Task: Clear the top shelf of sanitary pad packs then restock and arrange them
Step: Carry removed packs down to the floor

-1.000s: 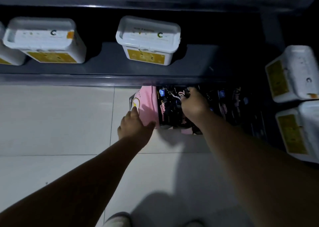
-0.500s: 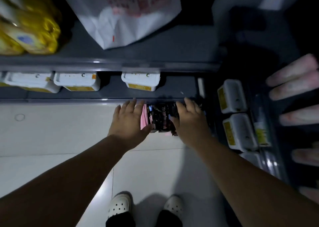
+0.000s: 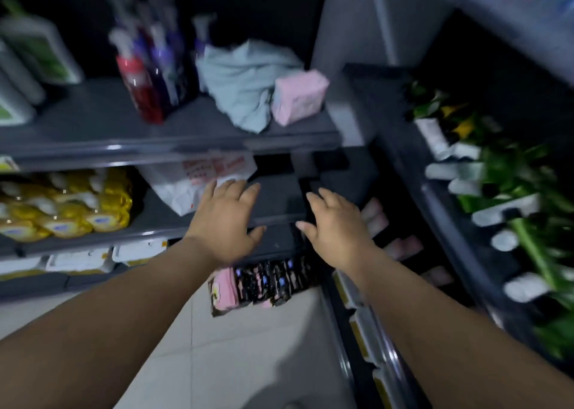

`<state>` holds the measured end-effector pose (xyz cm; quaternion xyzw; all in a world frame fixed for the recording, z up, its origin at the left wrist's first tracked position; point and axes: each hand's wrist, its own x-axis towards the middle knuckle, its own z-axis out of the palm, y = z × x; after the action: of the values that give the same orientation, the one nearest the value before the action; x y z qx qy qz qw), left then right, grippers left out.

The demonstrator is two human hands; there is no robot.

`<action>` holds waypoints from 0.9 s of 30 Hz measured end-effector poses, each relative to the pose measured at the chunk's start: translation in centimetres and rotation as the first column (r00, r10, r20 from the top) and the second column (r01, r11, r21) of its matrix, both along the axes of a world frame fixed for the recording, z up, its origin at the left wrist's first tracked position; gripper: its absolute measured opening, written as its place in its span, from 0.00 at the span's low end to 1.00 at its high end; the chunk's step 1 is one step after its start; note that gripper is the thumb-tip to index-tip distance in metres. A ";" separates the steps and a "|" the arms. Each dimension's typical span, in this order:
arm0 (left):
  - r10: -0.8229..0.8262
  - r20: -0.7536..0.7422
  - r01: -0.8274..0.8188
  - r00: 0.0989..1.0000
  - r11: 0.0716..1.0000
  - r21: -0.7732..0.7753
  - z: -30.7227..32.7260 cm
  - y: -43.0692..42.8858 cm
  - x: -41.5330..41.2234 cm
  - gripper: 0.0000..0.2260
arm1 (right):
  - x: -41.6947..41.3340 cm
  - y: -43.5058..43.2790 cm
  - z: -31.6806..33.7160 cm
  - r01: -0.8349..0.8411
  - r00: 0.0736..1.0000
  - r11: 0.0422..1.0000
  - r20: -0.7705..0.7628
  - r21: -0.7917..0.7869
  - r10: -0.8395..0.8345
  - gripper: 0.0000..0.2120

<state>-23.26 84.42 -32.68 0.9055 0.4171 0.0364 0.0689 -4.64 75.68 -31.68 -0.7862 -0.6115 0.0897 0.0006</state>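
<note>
A row of sanitary pad packs (image 3: pixel 264 283), one pink and several black with pink print, stands on the floor against the bottom shelf. One pink pad pack (image 3: pixel 298 98) lies on the upper grey shelf (image 3: pixel 93 129) beside a light blue cloth (image 3: pixel 245 79). My left hand (image 3: pixel 225 222) and my right hand (image 3: pixel 337 227) hover open and empty in front of the middle shelf, above the packs on the floor, fingers spread.
Pump bottles (image 3: pixel 149 76) and white jugs (image 3: pixel 28 67) stand on the upper shelf. Yellow packs (image 3: pixel 62 209) and a white plastic bag (image 3: pixel 198 182) fill the middle shelf. White tubs (image 3: pixel 80 261) sit lower. The right rack holds green and white items (image 3: pixel 497 197).
Both hands let go of the packs on the floor and rose to the middle shelf. The view tilted up, showing the upper shelf with the pink pack.
</note>
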 end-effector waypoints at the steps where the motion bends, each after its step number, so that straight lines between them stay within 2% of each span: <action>1: -0.013 -0.009 0.013 1.000 1.000 0.023 2.2 -0.1 0.5 0.36 | 0.3 -0.4 2.1 0.005 1.000 1.000 0.004 0.024 -0.005 0.30; 4: -0.049 0.004 0.048 0.999 0.996 0.081 8.3 -0.6 1.9 0.35 | 1.3 -1.4 8.2 0.009 0.999 0.995 0.035 0.097 -0.013 0.31; 7: -0.095 0.066 0.082 0.993 0.982 0.173 14.0 -1.4 3.7 0.34 | 2.6 -2.6 13.9 0.051 0.996 0.993 0.066 0.104 -0.058 0.31; 13: -0.157 0.171 0.100 0.973 0.948 0.303 22.7 -3.4 8.2 0.34 | 6.2 -5.3 22.2 0.043 0.982 0.956 0.164 0.291 -0.094 0.30; 21: -0.245 0.222 0.127 0.944 0.889 0.439 29.4 -6.7 14.7 0.35 | 11.1 -8.1 28.3 0.077 0.960 0.916 0.220 0.394 -0.175 0.31; 27: -0.272 0.280 0.115 0.921 0.874 0.473 32.1 -7.9 19.1 0.35 | 14.7 -9.5 30.9 0.120 0.952 0.904 0.212 0.411 -0.222 0.32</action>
<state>-4.17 76.54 -0.59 0.9145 0.2852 0.2789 -0.0672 10.05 66.22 -0.76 -0.8258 -0.5401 -0.1363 0.0882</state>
